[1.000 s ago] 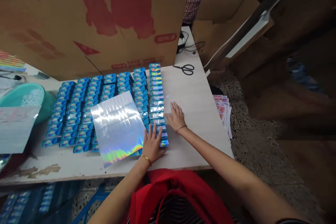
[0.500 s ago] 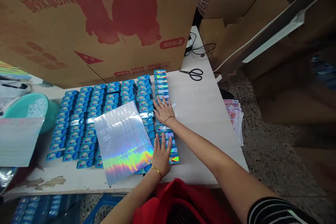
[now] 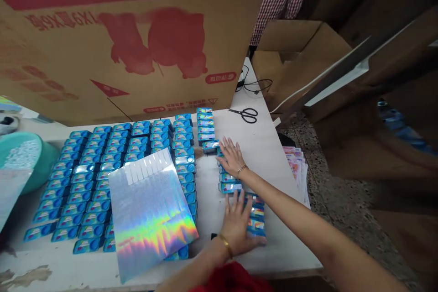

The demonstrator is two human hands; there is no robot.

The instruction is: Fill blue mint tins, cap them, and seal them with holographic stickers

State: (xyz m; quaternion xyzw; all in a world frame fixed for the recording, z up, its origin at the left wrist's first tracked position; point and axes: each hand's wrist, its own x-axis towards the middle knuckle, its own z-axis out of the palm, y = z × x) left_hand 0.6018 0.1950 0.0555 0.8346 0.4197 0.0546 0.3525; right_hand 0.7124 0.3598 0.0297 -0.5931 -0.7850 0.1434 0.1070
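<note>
My left hand [image 3: 236, 226], with a yellow bracelet at the wrist, lies with spread fingers on the near boxes of a column of small blue boxes [image 3: 256, 224] with shiny strips on top. Farther up that column, my right hand [image 3: 231, 159] also rests flat, fingers apart, against several boxes [image 3: 229, 187]. The far end of the column [image 3: 205, 123] stands out of line, to the left. Left of a gap are more rows of blue boxes [image 3: 137, 148], partly covered by a silver rainbow sticker sheet [image 3: 153, 210] with some strips gone.
Behind the boxes stands a large carton [image 3: 236, 18]. Black-handled scissors [image 3: 246, 115] and a black cable [image 3: 256, 84] lie at the back right. A teal bowl [image 3: 44, 164] of small white pieces sits at left. Printed sheets [image 3: 296, 169] are beyond the table's right edge.
Both hands have moved right, and the near and middle boxes of the end column have shifted with them, opening a gap. The view has tilted and shifted too.
</note>
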